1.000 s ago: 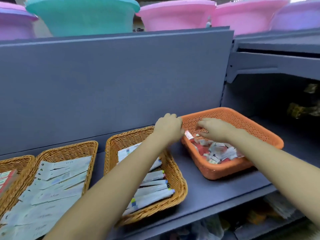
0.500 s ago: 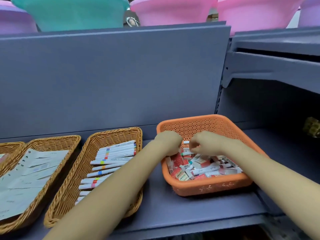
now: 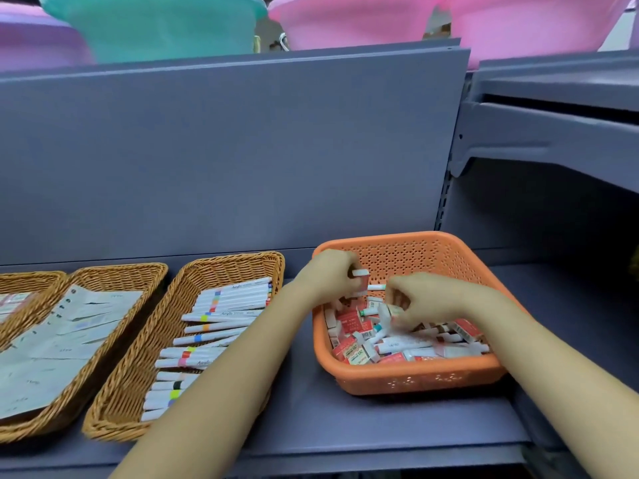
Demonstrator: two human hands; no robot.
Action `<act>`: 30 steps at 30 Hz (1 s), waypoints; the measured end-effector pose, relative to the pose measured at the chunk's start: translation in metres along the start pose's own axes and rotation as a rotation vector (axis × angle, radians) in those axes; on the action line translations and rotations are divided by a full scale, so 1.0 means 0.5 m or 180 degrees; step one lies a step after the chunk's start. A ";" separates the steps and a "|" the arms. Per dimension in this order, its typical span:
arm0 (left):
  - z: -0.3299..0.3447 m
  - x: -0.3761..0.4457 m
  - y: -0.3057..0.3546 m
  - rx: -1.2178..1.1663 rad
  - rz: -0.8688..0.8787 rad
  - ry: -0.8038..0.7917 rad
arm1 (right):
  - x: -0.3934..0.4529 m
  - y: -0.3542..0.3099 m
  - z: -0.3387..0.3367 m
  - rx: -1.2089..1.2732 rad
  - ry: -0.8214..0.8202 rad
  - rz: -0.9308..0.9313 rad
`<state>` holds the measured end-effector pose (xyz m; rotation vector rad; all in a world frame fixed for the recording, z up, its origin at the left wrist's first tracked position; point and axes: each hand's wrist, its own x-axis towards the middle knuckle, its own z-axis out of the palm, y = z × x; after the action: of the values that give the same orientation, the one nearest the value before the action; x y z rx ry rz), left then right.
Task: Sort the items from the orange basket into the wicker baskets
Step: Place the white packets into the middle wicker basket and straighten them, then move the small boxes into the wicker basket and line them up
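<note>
The orange basket (image 3: 415, 378) sits on the shelf at right, filled with several small red-and-white boxes and white marker pens. My left hand (image 3: 328, 276) is over its left rim and grips a small red-and-white box (image 3: 360, 283), lifted above the pile. My right hand (image 3: 423, 300) reaches into the basket with curled fingers pinching a white item (image 3: 385, 311) in the pile. To the left stands a wicker basket (image 3: 138, 361) with several white marker pens (image 3: 221, 318), partly hidden by my left forearm.
A second wicker basket (image 3: 114, 271) holds paper packets (image 3: 58, 344); a third wicker basket (image 3: 20, 276) shows at the far left edge. A grey back panel (image 3: 235, 150) rises behind. Coloured plastic basins (image 3: 345, 19) stand on top. A shelf bracket (image 3: 518, 133) juts out at right.
The view has shifted and the baskets look closer. My left hand has lifted a small red-and-white box out of the pile. My right hand has dug deeper into the orange basket.
</note>
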<state>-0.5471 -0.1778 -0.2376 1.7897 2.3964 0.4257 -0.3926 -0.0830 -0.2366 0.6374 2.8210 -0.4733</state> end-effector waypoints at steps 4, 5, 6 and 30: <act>-0.027 -0.033 -0.011 -0.1812 -0.0181 0.0428 | -0.030 -0.011 -0.037 0.0592 0.1134 -0.0093; -0.036 -0.048 -0.010 -0.2349 -0.0157 0.0502 | -0.039 -0.022 -0.045 0.0673 0.1424 -0.0152; -0.046 -0.063 -0.007 -0.2760 -0.0112 0.0618 | -0.048 -0.036 -0.052 0.0768 0.1680 -0.0196; -0.144 -0.450 -0.226 -0.3830 -0.1070 0.1824 | 0.010 -0.458 0.040 0.1255 0.2389 -0.1665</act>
<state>-0.6039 -0.4329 -0.2182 0.7421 1.8059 1.9573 -0.4971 -0.2837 -0.1963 0.1120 3.6583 -1.0970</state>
